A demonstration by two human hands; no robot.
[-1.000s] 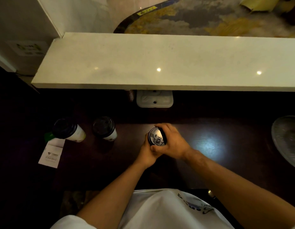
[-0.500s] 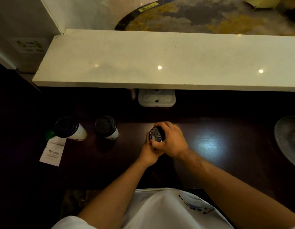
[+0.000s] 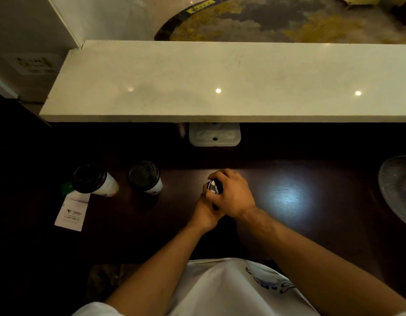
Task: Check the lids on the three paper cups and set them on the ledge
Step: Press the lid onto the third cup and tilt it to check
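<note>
A paper cup with a dark lid (image 3: 213,187) stands on the dark counter, mostly hidden under both hands. My right hand (image 3: 231,194) lies over the lid from above, fingers curled around its rim. My left hand (image 3: 205,213) wraps the cup's side from the near left. Two more white paper cups with black lids stand to the left: one (image 3: 92,180) at the far left, one (image 3: 146,177) between it and my hands. The pale stone ledge (image 3: 220,71) runs across the view above the counter, with no cup on it.
A white paper slip (image 3: 71,210) lies by the leftmost cup. A white plastic box (image 3: 214,135) sits under the ledge's front edge. A glass dish (image 3: 398,188) is at the right edge. My white shirt fills the bottom.
My right hand has closed further over the lid, hiding more of its top. The cup and my left hand stay in the same spot.
</note>
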